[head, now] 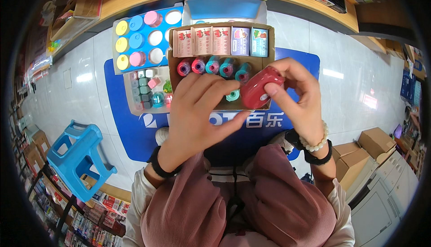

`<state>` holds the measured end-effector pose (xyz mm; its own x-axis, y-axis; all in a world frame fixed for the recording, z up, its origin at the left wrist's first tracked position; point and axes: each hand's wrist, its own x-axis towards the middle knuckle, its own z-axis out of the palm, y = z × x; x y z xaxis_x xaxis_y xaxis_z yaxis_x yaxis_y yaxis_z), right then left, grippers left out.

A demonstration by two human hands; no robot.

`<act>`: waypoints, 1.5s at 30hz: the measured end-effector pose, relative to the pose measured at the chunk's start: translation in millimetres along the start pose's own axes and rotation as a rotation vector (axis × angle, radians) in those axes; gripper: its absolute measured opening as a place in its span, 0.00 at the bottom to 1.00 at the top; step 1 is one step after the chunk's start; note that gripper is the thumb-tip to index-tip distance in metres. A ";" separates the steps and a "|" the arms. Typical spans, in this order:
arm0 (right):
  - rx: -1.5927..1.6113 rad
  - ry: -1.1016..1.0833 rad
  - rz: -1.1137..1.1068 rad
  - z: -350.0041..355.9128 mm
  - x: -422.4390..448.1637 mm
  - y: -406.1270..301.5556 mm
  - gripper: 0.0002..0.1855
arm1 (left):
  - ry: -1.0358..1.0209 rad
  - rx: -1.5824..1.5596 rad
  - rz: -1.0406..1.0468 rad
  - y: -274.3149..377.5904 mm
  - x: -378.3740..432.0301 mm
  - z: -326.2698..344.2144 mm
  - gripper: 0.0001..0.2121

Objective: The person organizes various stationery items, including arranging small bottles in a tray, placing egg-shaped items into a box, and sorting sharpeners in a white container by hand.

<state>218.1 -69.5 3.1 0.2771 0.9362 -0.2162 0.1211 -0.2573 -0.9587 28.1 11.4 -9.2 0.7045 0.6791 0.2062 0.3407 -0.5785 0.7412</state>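
Note:
My right hand holds a glossy red rounded object, perhaps a pencil sharpener, between thumb and fingers above the right side of a cardboard box. With fingers spread, my left hand hovers over the box's front left part, holding nothing that I can see. Small printed cartons stand in a row along the back of the box. In front of them lies a row of red and teal items with round ends. A mint-green item shows between my hands. My left hand hides part of the box.
Left of the box are a blue tray of yellow, blue and pink round containers and a lower tray of small coloured pieces. An opened white box stands behind. A blue plastic stool is at left, cardboard boxes at right.

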 end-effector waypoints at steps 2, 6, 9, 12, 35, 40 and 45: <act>-0.125 0.041 -0.143 -8.4 5.7 2.7 0.13 | -0.016 0.034 -0.051 -6.8 -0.5 -1.8 0.15; -0.612 -0.147 -0.397 -32.8 14.3 -11.0 0.16 | -0.090 0.125 -0.062 -17.0 -1.6 -6.1 0.13; -0.793 -0.253 -0.445 -33.0 13.5 -14.4 0.19 | -0.162 0.180 -0.015 -19.0 -2.5 -6.8 0.13; -0.940 -0.298 -0.462 -24.3 9.2 -11.9 0.19 | -0.225 0.207 0.013 -20.2 -1.7 -6.2 0.12; -1.006 -0.306 -0.454 8.4 14.5 15.6 0.13 | -0.264 0.221 0.008 -32.4 0.2 1.1 0.14; -1.054 -0.161 -0.502 16.7 14.9 28.0 0.13 | -0.220 0.186 -0.006 -38.0 -1.5 -0.4 0.14; -1.105 -0.128 -0.447 26.2 15.3 30.1 0.11 | -0.073 0.218 -0.060 -46.7 -3.7 -20.4 0.13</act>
<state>201.0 -56.7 -33.9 -0.0869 0.9960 0.0188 0.9528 0.0887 -0.2905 -3.2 45.1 -31.6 0.7196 0.6850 0.1135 0.5036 -0.6274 0.5939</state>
